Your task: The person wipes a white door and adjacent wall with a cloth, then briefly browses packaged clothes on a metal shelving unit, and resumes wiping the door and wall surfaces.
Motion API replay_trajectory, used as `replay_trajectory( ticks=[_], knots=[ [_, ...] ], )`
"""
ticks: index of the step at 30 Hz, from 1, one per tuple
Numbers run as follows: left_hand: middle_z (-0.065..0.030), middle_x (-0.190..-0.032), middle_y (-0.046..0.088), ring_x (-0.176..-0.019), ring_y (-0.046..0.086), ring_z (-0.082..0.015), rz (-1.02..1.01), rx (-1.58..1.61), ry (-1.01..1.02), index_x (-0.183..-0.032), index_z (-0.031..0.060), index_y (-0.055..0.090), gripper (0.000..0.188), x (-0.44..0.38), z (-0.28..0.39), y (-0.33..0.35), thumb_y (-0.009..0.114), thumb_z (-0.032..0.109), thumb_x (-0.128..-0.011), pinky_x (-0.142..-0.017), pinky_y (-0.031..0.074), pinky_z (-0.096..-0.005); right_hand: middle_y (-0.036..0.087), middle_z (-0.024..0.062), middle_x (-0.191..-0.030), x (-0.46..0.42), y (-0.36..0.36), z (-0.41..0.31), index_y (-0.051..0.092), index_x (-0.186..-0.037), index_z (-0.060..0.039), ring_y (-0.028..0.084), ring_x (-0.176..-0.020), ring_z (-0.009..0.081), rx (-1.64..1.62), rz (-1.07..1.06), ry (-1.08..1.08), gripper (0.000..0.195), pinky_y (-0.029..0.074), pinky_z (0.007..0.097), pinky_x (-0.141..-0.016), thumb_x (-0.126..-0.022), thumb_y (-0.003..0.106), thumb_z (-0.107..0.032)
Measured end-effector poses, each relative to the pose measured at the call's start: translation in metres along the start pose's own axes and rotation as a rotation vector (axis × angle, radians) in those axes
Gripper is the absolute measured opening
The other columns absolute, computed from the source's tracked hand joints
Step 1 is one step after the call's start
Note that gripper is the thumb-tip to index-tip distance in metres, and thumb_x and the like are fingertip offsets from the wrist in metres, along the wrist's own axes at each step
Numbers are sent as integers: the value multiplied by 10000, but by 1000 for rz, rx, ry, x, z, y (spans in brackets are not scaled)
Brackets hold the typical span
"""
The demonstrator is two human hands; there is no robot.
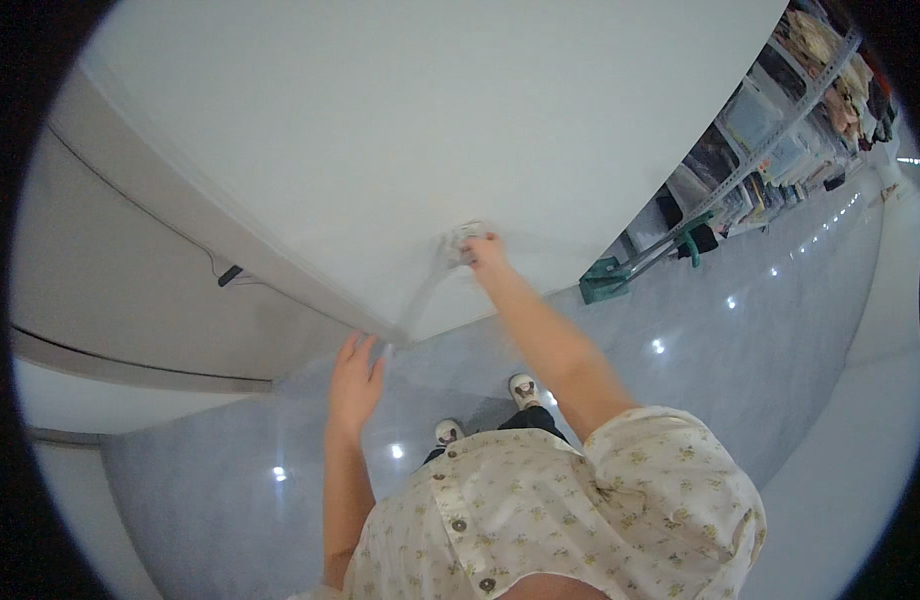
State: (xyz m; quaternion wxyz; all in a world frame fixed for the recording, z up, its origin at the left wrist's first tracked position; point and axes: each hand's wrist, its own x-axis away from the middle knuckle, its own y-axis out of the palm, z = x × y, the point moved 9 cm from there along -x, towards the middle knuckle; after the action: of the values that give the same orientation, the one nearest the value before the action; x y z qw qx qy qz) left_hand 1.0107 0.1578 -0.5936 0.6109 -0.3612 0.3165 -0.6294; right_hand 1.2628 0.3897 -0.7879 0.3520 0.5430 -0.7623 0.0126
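Observation:
Ahead of me stands a smooth white wall panel (445,135). My right hand (488,255) reaches up to its lower part and grips a crumpled whitish cloth (452,246) against the surface. The cloth is blurred, so its exact kind is hard to tell. My left hand (355,382) holds nothing, its fingers apart. It hovers by the panel's lower left corner, near the beige trim (227,217); whether it touches the trim cannot be told.
Left of the trim is a beige panel (145,277) with a small black fitting (230,275) and thin cord. At right, a green dustpan (604,282) rests near a slotted metal rack (767,142) with plastic-wrapped goods. My shoes (524,390) stand on the glossy grey floor (692,390).

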Motion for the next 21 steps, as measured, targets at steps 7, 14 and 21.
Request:
replay_trajectory(
  ticks=[7, 14, 21],
  knots=[
    [-220, -1519, 446, -1385, 437, -406, -73, -18, 92, -1375, 56, 569, 458, -59, 106, 63, 635, 165, -935, -1132, 387, -447, 597, 153, -1011, -92, -175, -140, 514, -1209, -56, 614, -931, 289, -116, 133, -73, 399, 542, 537, -757, -829, 624, -5],
    [-234, -1522, 431, -1400, 417, -399, -136, -34, 134, -1384, 48, 559, 470, -106, 193, 105, 633, 176, -938, -1131, 389, -443, 552, 91, -1168, -151, -334, -315, 436, -1267, -137, 559, -937, 279, -433, 203, -300, 463, 446, 480, -742, -833, 598, -137],
    [-257, -1460, 491, -1305, 504, -426, -57, -79, 281, -1353, 53, 583, 462, -121, 231, 111, 645, 199, -919, -1084, 432, -477, 506, 74, -1318, -90, -327, -401, 324, -1424, -189, 579, -1003, 202, -406, 330, -582, 534, 499, 368, -744, -987, 601, -321]
  ],
)
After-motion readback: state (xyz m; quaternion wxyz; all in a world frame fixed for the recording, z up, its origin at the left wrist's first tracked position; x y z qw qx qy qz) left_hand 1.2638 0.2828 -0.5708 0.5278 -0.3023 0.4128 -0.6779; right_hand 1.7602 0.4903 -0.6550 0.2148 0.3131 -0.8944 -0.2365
